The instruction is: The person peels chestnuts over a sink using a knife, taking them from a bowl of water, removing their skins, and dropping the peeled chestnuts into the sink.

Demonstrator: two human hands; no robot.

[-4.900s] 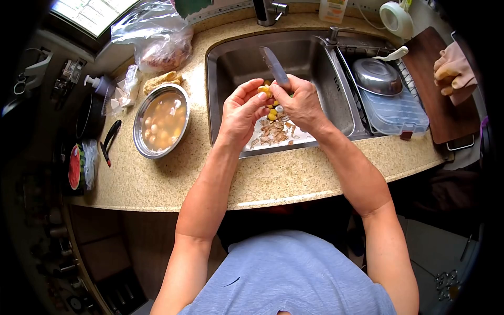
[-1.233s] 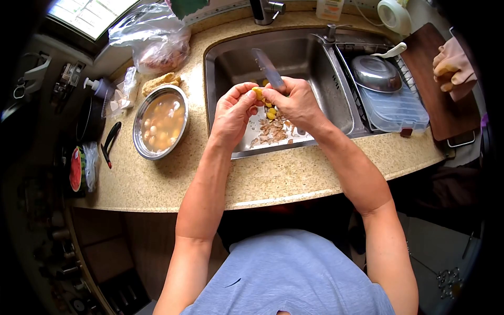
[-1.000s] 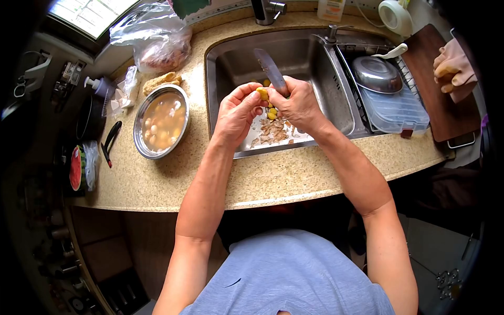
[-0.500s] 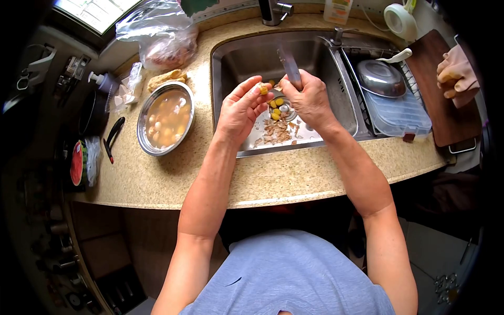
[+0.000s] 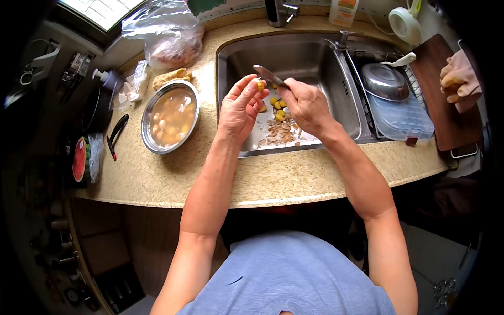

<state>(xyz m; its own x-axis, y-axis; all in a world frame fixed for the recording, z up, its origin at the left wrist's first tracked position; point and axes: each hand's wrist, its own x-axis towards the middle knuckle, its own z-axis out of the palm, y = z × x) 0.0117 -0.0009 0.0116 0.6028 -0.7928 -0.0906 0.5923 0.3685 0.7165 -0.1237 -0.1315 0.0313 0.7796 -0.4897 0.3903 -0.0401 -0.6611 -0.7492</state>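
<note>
Over the sink, my left hand pinches a small yellow chestnut between thumb and fingertips. My right hand is closed round a knife, its blade slanting up and left beside the chestnut. I cannot tell whether the edge touches it. Below the hands, several yellow chestnuts lie by the drain, with brown peelings scattered nearer to me. Left of the sink, a metal bowl holds round pale pieces in cloudy brown water.
A yellowish cloth and a plastic bag lie behind the bowl. A black-handled peeler or knife rests at the left. The faucet stands behind the sink. On the right are a drying rack with a metal lid and a plastic box.
The knife has swung from nearly upright down to the left, bringing its blade close to the chestnut. My left hand still pinches the chestnut. The whole view has shifted slightly.
</note>
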